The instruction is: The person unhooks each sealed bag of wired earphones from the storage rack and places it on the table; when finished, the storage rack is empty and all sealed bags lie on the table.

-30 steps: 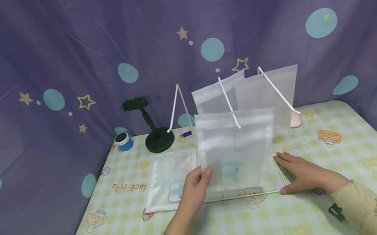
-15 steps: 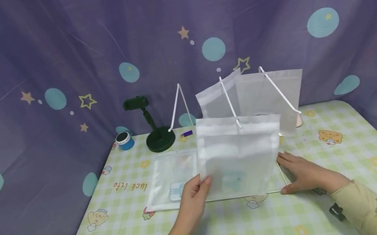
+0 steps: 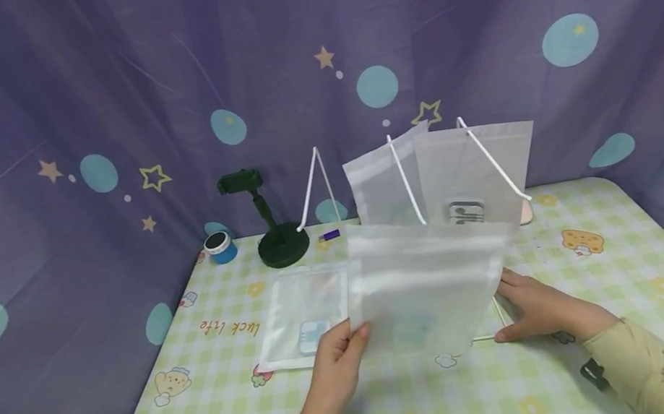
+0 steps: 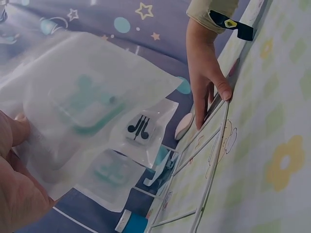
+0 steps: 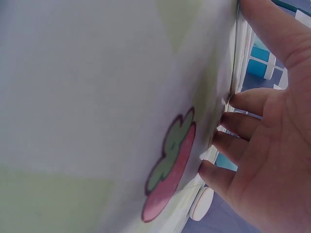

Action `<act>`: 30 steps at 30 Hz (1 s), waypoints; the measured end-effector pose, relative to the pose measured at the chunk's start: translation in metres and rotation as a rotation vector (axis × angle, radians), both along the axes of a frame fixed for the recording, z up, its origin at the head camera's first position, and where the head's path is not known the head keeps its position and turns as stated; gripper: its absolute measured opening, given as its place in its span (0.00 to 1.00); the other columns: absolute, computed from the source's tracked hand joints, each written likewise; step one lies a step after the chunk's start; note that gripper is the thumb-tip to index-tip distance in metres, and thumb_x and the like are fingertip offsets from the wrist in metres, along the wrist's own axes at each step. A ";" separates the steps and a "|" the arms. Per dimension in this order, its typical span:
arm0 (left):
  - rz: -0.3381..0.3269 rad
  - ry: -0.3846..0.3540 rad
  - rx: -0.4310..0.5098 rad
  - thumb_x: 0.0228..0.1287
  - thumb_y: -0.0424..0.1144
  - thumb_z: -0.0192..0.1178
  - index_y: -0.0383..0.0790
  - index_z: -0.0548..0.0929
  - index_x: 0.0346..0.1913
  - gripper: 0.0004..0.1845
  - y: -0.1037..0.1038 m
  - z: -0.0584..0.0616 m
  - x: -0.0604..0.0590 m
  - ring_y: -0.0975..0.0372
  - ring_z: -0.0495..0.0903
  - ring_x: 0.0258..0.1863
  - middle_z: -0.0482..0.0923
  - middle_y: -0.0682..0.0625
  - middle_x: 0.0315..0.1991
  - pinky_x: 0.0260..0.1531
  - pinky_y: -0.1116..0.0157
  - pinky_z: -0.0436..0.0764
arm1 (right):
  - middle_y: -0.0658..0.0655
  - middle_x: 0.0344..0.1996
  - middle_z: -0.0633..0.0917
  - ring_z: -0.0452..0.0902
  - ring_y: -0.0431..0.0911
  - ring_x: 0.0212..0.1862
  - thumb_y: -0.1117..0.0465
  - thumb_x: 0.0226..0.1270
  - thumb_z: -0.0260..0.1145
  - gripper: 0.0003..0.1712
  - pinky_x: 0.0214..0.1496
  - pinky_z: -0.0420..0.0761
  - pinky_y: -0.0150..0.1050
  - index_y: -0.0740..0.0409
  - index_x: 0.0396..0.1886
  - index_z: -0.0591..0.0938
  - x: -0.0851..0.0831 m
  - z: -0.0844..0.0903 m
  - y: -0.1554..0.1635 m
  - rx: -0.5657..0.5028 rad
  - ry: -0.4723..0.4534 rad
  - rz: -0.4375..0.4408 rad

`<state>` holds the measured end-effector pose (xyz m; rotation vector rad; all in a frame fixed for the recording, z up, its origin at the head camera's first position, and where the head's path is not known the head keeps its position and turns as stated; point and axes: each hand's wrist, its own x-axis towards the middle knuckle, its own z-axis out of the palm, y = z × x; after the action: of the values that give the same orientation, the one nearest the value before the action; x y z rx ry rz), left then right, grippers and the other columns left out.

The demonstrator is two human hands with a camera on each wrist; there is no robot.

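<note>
A purple curtain printed with stars and teal dots hangs behind a table (image 3: pixel 594 353) covered in a green-checked cloth with cartoon prints. Near the middle of it the left hand (image 3: pixel 338 360) pinches the lower left corner of a frosted zip pouch (image 3: pixel 427 286), thumb in front and fingers behind, holding it tilted in the air above a white wire rack (image 3: pixel 493 312). A pale teal item shows through the film. At three o'clock from the pouch, the right hand (image 3: pixel 537 310) lies with relaxed, straight fingers against the rack's near right edge, gripping nothing.

Two more pouches (image 3: pixel 446 177) stand in the rack's slots at twelve o'clock, and another pouch (image 3: pixel 304 314) lies flat at nine o'clock. A black phone stand (image 3: pixel 274 235) and a small blue-and-white tub (image 3: pixel 219 248) sit toward ten o'clock.

To my eye, a single-corner pinch lets the pouch sag and twist; it would handle better squared to the wire dividers, lowered edge-first, with the right hand keeping the light rack from sliding.
</note>
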<state>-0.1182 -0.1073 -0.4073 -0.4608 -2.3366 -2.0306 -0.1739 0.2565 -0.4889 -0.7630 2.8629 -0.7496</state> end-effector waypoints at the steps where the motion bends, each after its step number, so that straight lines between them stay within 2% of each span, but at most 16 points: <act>1: 0.000 0.009 -0.004 0.71 0.32 0.55 0.28 0.84 0.44 0.11 -0.001 0.000 0.001 0.64 0.77 0.35 0.84 0.41 0.35 0.40 0.68 0.76 | 0.70 0.73 0.56 0.54 0.68 0.70 0.32 0.46 0.74 0.64 0.65 0.63 0.63 0.66 0.73 0.61 0.000 0.000 0.000 0.000 0.003 0.001; 3: -0.012 0.038 0.002 0.71 0.31 0.54 0.27 0.84 0.44 0.11 -0.003 0.000 0.002 0.64 0.77 0.35 0.84 0.42 0.35 0.40 0.68 0.76 | 0.70 0.73 0.57 0.55 0.68 0.70 0.31 0.46 0.74 0.64 0.65 0.63 0.62 0.66 0.73 0.62 0.000 0.000 0.000 0.008 0.006 0.000; 7: -0.041 0.116 0.037 0.71 0.30 0.53 0.27 0.82 0.39 0.09 -0.009 0.006 0.003 0.67 0.75 0.32 0.80 0.48 0.28 0.37 0.69 0.76 | 0.74 0.71 0.58 0.53 0.71 0.70 0.32 0.47 0.73 0.64 0.64 0.62 0.64 0.71 0.72 0.62 0.000 0.002 0.000 0.051 -0.024 -0.011; 10: -0.053 0.155 0.068 0.72 0.29 0.52 0.24 0.80 0.38 0.10 -0.020 0.014 0.004 0.68 0.79 0.35 0.81 0.55 0.31 0.39 0.69 0.78 | 0.76 0.70 0.58 0.52 0.73 0.69 0.32 0.48 0.73 0.63 0.63 0.62 0.66 0.73 0.71 0.62 0.000 0.002 0.000 0.073 -0.029 -0.016; 13: -0.035 0.193 0.115 0.72 0.27 0.50 0.23 0.79 0.41 0.09 -0.032 0.024 0.004 0.66 0.83 0.41 0.84 0.60 0.40 0.44 0.68 0.80 | 0.74 0.71 0.59 0.53 0.72 0.70 0.32 0.47 0.73 0.64 0.63 0.62 0.66 0.71 0.71 0.62 0.000 0.001 -0.001 0.069 -0.022 -0.020; 17: 0.004 0.264 0.173 0.72 0.24 0.48 0.35 0.84 0.42 0.13 -0.052 0.035 0.001 0.66 0.83 0.41 0.85 0.59 0.41 0.43 0.69 0.80 | 0.74 0.71 0.59 0.53 0.72 0.70 0.32 0.47 0.73 0.64 0.64 0.61 0.66 0.71 0.72 0.62 0.000 0.002 -0.002 0.069 -0.031 -0.030; 20: -0.003 0.309 0.261 0.73 0.25 0.46 0.44 0.85 0.46 0.18 -0.069 0.042 -0.001 0.65 0.83 0.43 0.85 0.56 0.44 0.44 0.69 0.80 | 0.74 0.71 0.59 0.52 0.71 0.70 0.32 0.47 0.73 0.64 0.64 0.61 0.66 0.70 0.72 0.62 0.000 0.002 -0.002 0.067 -0.035 -0.036; 26: -0.043 0.355 0.491 0.74 0.26 0.45 0.35 0.83 0.49 0.16 -0.105 0.053 -0.009 0.63 0.80 0.47 0.82 0.50 0.46 0.48 0.68 0.78 | 0.74 0.71 0.59 0.52 0.71 0.70 0.32 0.47 0.73 0.64 0.64 0.60 0.66 0.70 0.72 0.61 0.001 0.001 -0.002 0.067 -0.032 -0.041; 30: 0.015 0.342 0.523 0.74 0.26 0.45 0.34 0.82 0.49 0.15 -0.132 0.054 -0.016 0.62 0.79 0.47 0.81 0.50 0.46 0.48 0.68 0.78 | 0.74 0.71 0.59 0.52 0.71 0.70 0.32 0.47 0.73 0.64 0.64 0.61 0.66 0.70 0.72 0.61 0.001 0.002 -0.003 0.070 -0.040 -0.044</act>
<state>-0.1340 -0.2392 -0.3528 -0.6869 -1.5416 -2.2244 -0.1729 0.2535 -0.4868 -0.6712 2.8615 -0.6574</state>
